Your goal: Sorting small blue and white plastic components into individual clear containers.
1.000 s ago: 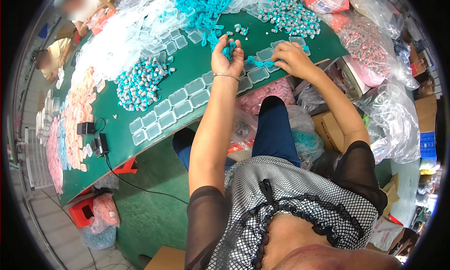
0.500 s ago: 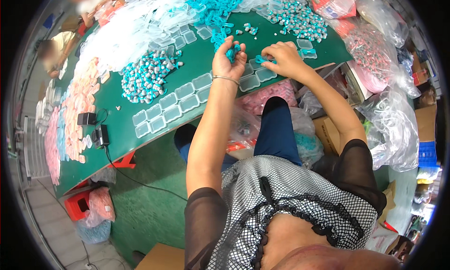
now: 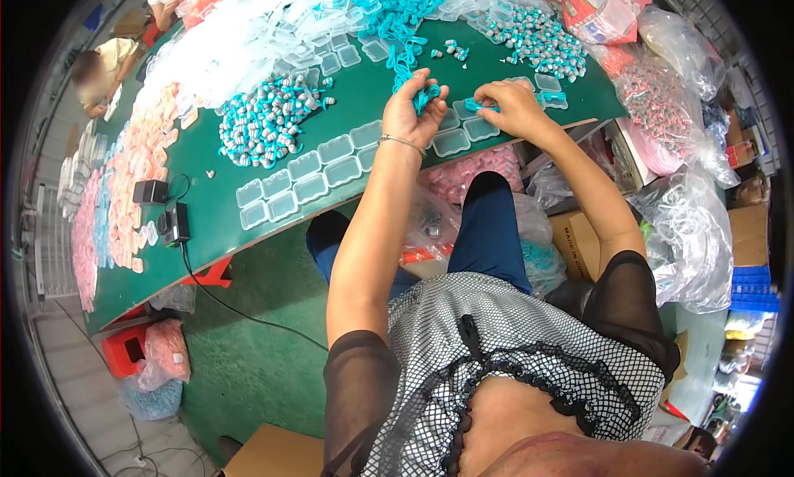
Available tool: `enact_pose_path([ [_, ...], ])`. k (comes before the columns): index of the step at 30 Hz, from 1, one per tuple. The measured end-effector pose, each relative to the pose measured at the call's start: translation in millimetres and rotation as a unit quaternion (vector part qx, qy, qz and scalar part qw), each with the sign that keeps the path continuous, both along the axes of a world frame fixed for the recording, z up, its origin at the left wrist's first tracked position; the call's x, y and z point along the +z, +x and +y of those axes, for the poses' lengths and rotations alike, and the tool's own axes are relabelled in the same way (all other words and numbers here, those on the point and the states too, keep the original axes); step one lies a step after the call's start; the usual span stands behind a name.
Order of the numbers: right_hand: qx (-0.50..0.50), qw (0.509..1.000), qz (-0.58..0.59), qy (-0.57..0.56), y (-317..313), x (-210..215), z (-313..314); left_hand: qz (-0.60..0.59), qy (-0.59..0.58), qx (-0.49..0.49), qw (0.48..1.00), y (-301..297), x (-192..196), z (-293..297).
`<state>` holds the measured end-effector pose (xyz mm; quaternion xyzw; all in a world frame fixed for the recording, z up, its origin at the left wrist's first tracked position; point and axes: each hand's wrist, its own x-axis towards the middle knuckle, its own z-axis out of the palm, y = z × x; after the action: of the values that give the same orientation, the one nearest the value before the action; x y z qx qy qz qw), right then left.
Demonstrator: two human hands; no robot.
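Note:
My left hand is raised palm-up over the row of boxes, its fingers curled around a bundle of teal cord. To its right, my right hand pinches a short length of teal cord between thumb and fingertips, just above the boxes. Open clear plastic boxes stand in a double row along the table's near edge. Past my right hand, one box has teal cord in it. A tangle of teal cords trails toward my left hand from the far side.
Teal-and-grey ribbed plugs lie in a left pile and a right pile. Clear boxes heap across the far side of the green table. Black adapters with a cable sit at left. Two people work at the far left.
The view has shifted slightly, so the table appears a little farther right. Both hands keep nearly the same places over the boxes, still holding teal cord.

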<state>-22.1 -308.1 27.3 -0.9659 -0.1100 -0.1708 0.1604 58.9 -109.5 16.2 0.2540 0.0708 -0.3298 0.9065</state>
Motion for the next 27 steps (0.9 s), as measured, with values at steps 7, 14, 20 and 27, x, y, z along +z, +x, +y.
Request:
enact_pose_path([
  [7, 0.030, 0.984, 0.060, 0.162, 0, 7, -4, -0.005, 0.003, 0.009, 1.000, -1, 2, 6],
  [14, 0.128, 0.990, 0.044, 0.029, -13, 8, -11, -0.009, 0.022, 0.013, 1.000, -3, 4, 3],
  [20, 0.143, 0.990, 0.008, -0.001, -11, 2, -10, -0.013, 0.009, -0.016, 1.000, -5, 1, 4],
  [27, 0.146, 0.989, 0.008, -0.001, -5, 9, -6, -0.022, 0.019, -0.017, 0.999, -7, 3, 8],
])
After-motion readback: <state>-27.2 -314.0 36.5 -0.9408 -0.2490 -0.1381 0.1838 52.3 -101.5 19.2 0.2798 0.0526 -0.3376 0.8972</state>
